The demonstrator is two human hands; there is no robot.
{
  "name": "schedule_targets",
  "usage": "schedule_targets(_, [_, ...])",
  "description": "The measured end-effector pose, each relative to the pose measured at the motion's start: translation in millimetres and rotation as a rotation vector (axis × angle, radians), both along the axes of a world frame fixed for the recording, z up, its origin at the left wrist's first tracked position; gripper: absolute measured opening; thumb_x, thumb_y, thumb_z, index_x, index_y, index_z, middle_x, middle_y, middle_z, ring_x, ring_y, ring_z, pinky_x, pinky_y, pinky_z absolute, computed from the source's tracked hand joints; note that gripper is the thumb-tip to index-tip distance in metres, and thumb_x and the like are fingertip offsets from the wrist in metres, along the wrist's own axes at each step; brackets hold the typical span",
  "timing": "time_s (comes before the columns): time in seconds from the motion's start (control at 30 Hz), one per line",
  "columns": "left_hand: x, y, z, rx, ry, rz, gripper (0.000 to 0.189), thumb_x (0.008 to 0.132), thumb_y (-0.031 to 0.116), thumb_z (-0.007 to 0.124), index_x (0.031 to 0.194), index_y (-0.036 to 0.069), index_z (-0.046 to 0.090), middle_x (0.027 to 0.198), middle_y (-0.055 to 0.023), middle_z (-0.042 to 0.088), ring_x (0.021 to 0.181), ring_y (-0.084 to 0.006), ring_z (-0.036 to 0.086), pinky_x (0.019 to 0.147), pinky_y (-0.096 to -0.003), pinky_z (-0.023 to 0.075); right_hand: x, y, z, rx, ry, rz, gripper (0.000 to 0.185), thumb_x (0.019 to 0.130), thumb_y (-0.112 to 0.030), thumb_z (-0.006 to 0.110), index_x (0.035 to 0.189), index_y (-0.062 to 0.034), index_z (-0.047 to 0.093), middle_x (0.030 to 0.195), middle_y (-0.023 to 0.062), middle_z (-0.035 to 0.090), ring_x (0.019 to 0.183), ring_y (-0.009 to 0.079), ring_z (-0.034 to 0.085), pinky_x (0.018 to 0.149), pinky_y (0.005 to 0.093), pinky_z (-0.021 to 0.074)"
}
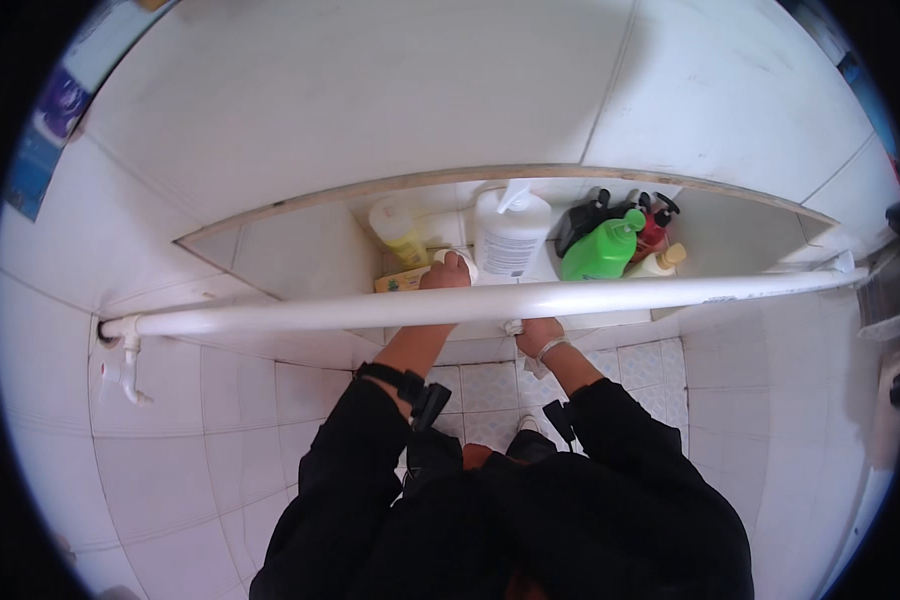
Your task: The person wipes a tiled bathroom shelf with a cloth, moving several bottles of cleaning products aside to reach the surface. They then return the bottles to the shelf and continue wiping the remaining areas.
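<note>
My left hand [448, 274] reaches past a white pipe into a recessed tiled niche, its fingers curled on a small white container [466, 262], which they partly hide. Close beside it, a yellow box [396, 281] lies on the niche floor. On the near side of the pipe, my right hand [541, 336] grips a crumpled white cloth or tissue [514, 328] by the niche's front edge. A large white pump bottle [511, 236] stands upright just beyond my hands. Left of it is a bottle with a yellow lower part [399, 234].
The white pipe [390, 309] crosses in front of the niche, with a tap [127, 375] at its left end. Right in the niche stand a tilted green pump bottle [600, 251], a dark bottle [579, 223], a red pump bottle [651, 231] and a cream bottle [656, 262].
</note>
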State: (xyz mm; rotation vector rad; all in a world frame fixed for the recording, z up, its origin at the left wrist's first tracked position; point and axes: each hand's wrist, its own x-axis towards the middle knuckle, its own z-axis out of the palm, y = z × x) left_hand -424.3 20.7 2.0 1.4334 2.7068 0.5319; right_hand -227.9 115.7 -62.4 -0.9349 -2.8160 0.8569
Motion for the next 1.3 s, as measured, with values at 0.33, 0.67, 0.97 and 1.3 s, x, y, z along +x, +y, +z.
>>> schedule_targets(0.33, [-57.3, 45.3, -68.0, -0.057, 0.243, -0.262, 0.019, 0.09, 0.023, 0.053, 0.094, 0.005, 0.057, 0.089, -0.0184, 0.063, 0.078, -0.0361, 0.064, 0.07, -0.0474, 0.0525, -2.0, 5.8, -59.5, 0.218, 0.299, -0.022, 0.017, 0.079, -0.024, 0.065, 0.092, -0.0129, 0.064, 0.085, 0.0104, 0.057, 0.086, 0.0286, 0.054, 0.075, 0.0403, 0.0459])
schedule_targets(0.67, [-70.7, 49.7, -32.2, -0.305, 0.266, -0.675, 0.034, 0.075, 0.001, 0.063, 0.109, 0.004, 0.061, 0.105, -0.0137, 0.061, 0.094, -0.0318, 0.062, 0.084, -0.0401, 0.0526, -18.9, 13.4, -133.5, -0.326, 0.442, -0.127, 0.021, 0.085, -0.018, 0.065, 0.083, -0.0095, 0.046, 0.077, 0.0029, 0.049, 0.076, 0.0193, 0.049, 0.069, 0.0337, 0.0456])
schedule_targets(0.97, [-68.0, 53.8, -13.3, -0.389, 0.134, -0.696, 0.046, 0.063, -0.002, 0.072, 0.107, 0.003, 0.061, 0.114, -0.0147, 0.062, 0.105, -0.0317, 0.06, 0.09, -0.039, 0.051, -3.8, 3.1, -51.8, 0.153, 0.352, -0.075, 0.027, 0.069, -0.032, 0.076, 0.088, -0.0162, 0.065, 0.083, 0.0118, 0.056, 0.078, 0.0305, 0.055, 0.064, 0.0416, 0.0454])
schedule_targets(1.3, [-58.2, 36.0, 1.1, -0.272, 0.06, -0.793, 0.041, 0.064, 0.006, 0.072, 0.102, 0.0, 0.058, 0.107, -0.0163, 0.058, 0.096, -0.0332, 0.06, 0.086, -0.0422, 0.0512, -4.3, 10.6, -52.3, 0.12, 0.467, -0.048, 0.017, 0.072, -0.026, 0.072, 0.084, -0.0163, 0.067, 0.081, 0.0085, 0.057, 0.075, 0.0277, 0.054, 0.063, 0.0387, 0.0447])
